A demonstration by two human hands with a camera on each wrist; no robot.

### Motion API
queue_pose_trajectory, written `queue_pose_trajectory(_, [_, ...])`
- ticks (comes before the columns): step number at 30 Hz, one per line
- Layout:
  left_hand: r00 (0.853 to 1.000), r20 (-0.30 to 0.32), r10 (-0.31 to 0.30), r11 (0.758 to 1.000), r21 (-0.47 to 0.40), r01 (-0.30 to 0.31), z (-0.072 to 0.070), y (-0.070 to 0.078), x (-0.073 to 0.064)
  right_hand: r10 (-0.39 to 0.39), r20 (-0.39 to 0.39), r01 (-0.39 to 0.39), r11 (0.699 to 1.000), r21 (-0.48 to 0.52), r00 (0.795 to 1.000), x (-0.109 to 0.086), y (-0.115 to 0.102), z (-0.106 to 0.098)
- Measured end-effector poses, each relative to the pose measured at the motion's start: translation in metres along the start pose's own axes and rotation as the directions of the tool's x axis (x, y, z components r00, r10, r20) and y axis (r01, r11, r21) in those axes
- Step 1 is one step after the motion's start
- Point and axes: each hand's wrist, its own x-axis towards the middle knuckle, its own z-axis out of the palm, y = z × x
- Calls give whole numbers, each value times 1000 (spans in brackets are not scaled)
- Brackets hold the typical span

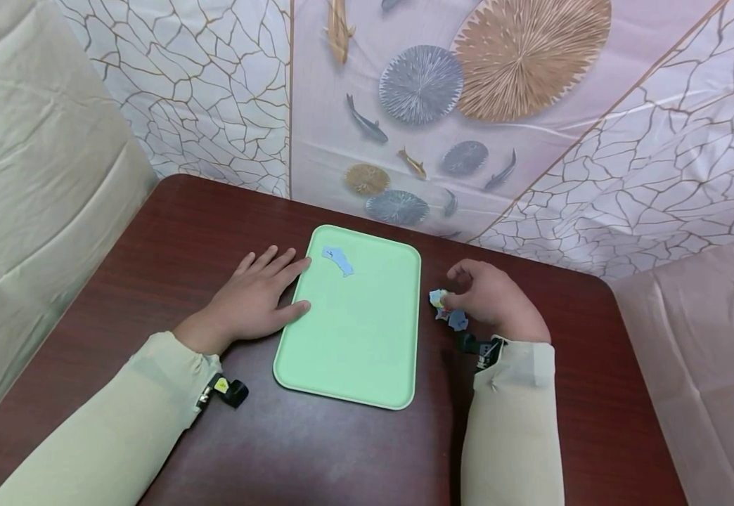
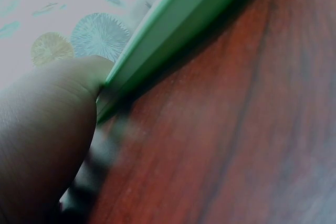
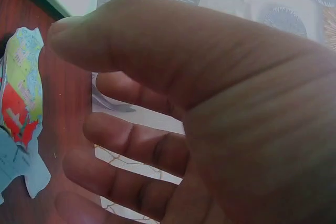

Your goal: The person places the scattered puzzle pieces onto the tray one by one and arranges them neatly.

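Note:
A light green tray (image 1: 351, 337) lies on the table, and a single flat blue piece (image 1: 339, 260) with a dark mark rests near its upper left corner. At the tray's left rim, my left hand (image 1: 247, 301) is spread flat, with the thumb and index fingertips touching the edge. My right hand (image 1: 496, 299) hovers beside a small pile of map-like puzzle pieces (image 1: 458, 321) right of the tray. In the right wrist view its thumb and loosely bent fingers hold nothing. A yellow, red and blue puzzle piece (image 3: 23, 82) shows left of the thumb there.
The dark red-brown table (image 1: 569, 393) ends at a patterned curtain (image 1: 215, 84) behind, with pale padded cloth on both sides. Small black wrist cameras (image 1: 234, 393) sit at both cuffs, close above the tabletop.

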Motion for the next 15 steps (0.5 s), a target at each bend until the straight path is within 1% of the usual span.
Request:
queue_pose_trajectory(8, [1000, 2, 8, 1000, -4, -8, 0, 1, 0, 5, 20, -5, 1000, 0, 1000, 4, 6, 7])
queue_pose_trajectory(15, [1000, 2, -2, 1000, -5, 2, -1, 1, 1, -23, 13, 23, 1000, 1, 1000, 7, 6, 10])
